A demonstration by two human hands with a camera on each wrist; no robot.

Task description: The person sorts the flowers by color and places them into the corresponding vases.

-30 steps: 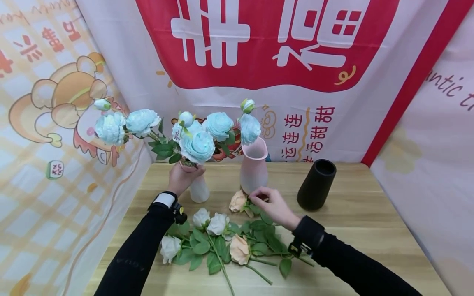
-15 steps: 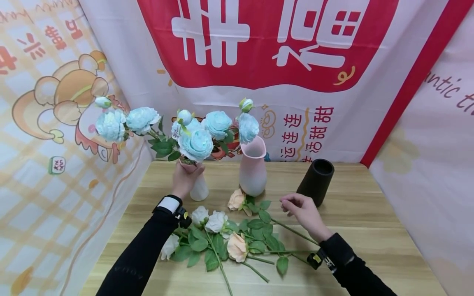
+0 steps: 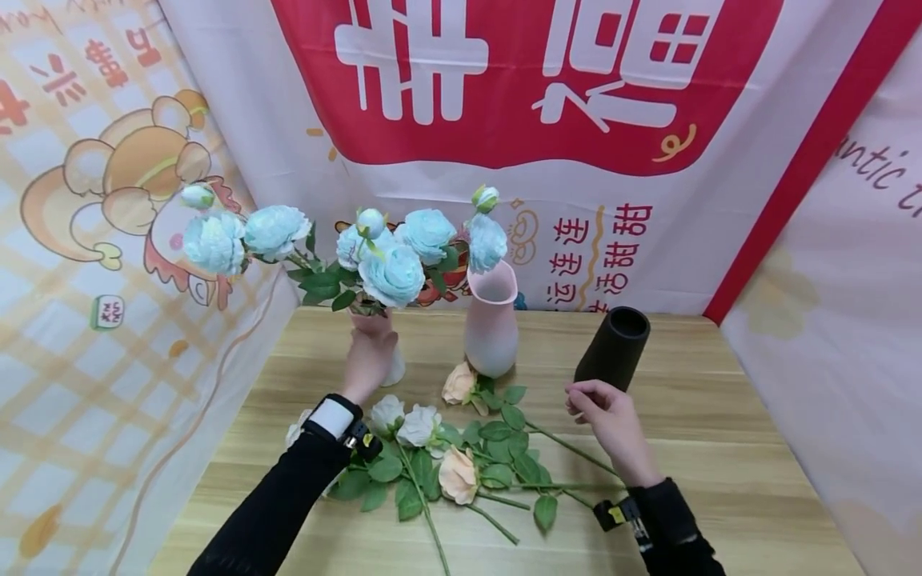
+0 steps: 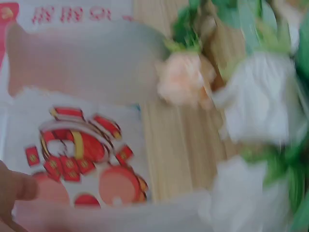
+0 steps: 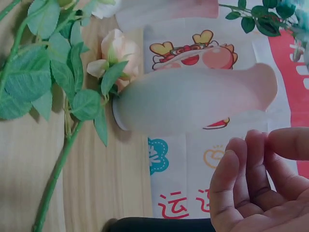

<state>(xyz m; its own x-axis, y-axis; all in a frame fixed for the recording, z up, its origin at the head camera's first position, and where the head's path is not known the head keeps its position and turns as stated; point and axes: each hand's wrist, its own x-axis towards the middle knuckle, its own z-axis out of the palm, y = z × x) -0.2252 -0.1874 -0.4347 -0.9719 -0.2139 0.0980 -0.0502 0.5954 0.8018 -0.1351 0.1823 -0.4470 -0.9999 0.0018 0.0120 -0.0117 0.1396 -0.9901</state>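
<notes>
My left hand [image 3: 369, 364] is at a small pink-and-white vase [image 3: 373, 323] that holds several blue artificial peonies [image 3: 392, 274]. Its fingers appear to be round the vase; the left wrist view is blurred and catches only a thumb [image 4: 18, 187] at the edge. My right hand [image 3: 608, 420] hovers in front of the black vase [image 3: 612, 348], fingers loosely bent and fingertips near the thumb, holding nothing. Between the hands stands a larger pink-and-white vase [image 3: 492, 328], with none of the peonies' stems visibly in it. A peach rose [image 3: 459, 384] lies at its foot.
White roses [image 3: 420, 426], another peach rose [image 3: 458, 475] and leafy green stems [image 3: 515, 448] lie across the front of the wooden table [image 3: 691, 496]. Printed cloth [image 3: 432, 180] hangs behind, with more at both sides. Some peony heads lean over the larger vase.
My right hand has left the peach rose by the larger vase and moved right, towards the black vase. My left hand has shifted slightly lower on the small vase.
</notes>
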